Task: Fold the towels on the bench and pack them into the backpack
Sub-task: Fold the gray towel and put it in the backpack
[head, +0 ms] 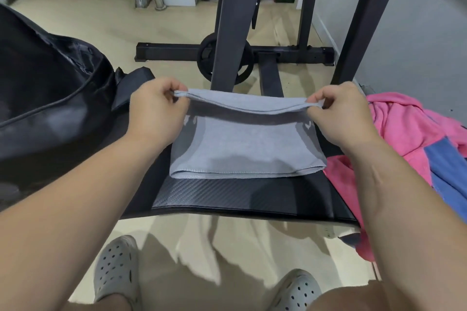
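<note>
A grey towel [242, 151] lies half-folded on the black bench [227, 197]. Its far edge is lifted off the pad. My left hand [156, 108] pinches the far left corner. My right hand [343, 111] pinches the far right corner. The near folded edge rests flat on the bench. A black backpack [45, 88] sits on the left end of the bench, its zip open toward me. A pink towel [401, 129] and a blue towel [447, 174] lie crumpled at the right end.
A dark metal gym frame [232, 20] with a round weight plate [225, 58] stands just behind the bench. A pale wall [417, 33] runs along the right. My feet in grey clogs [116, 267] stand on the beige floor in front of the bench.
</note>
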The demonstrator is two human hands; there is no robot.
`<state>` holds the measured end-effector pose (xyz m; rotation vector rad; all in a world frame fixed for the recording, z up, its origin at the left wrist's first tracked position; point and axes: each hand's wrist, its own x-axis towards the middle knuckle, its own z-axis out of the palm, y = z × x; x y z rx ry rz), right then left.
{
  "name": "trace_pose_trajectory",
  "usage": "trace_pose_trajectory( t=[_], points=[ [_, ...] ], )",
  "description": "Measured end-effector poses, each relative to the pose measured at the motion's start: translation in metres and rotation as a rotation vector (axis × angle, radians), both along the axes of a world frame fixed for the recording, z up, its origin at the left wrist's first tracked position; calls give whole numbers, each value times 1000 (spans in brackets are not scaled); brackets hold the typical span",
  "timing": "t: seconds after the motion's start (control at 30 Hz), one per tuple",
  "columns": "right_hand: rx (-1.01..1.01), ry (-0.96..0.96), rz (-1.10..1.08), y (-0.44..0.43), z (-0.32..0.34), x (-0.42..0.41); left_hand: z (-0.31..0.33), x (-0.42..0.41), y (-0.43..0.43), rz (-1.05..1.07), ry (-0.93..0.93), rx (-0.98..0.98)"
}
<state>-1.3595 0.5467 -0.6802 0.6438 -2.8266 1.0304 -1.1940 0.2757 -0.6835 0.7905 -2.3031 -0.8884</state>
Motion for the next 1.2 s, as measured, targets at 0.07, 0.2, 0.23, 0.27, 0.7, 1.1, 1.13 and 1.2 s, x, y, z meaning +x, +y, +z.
trace_pose_trajectory(
  t=[0.07, 0.2, 0.23, 0.27, 0.7, 1.1, 1.13, 1.2],
  points=[
    [29, -5, 59, 14, 3, 7, -2, 22, 10, -20, 8, -148],
    [69, -38, 133, 39, 11, 27, -8, 56, 20, -140, -8, -356],
    [94, -45, 154, 42, 11, 31, -10, 62, 21, -178, -42, -401],
    [120, -48, 175, 45, 11, 35, -12, 67, 22, -217, -84, -456],
    [539, -151, 197, 34, -3, 58, -25, 86, 28, -321, -471, -636],
    [488, 103, 331, -57, -35, 79, -20, 12, 67, -294, -603, -540],
    [518, 49, 339, -58, -43, 75, -27, 8, 67, -309, -674, -522],
    [543, -55, 324, -53, -52, 65, -38, 5, 61, -311, -766, -467]
  ],
)
